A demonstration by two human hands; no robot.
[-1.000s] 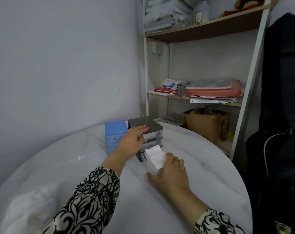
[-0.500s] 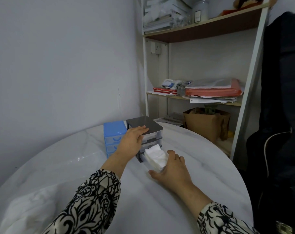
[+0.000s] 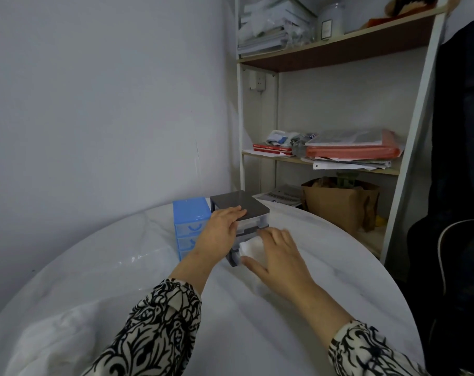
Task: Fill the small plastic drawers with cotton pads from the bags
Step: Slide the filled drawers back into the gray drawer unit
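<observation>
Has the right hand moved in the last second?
Yes. The right hand has slid toward the grey drawer unit, pushing the pad-filled bottom drawer nearly shut.

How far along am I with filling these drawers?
Done: cotton pads sit in the grey unit's bottom drawer. In hand: left hand rests on the unit; right hand covers that drawer. Left: whether the blue unit is filled cannot be told.

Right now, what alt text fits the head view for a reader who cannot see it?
A person's left hand rests on a grey drawer unit on a white table, while the right hand covers white cotton pads in its open bottom drawer. A blue drawer unit stands beside it.
</observation>
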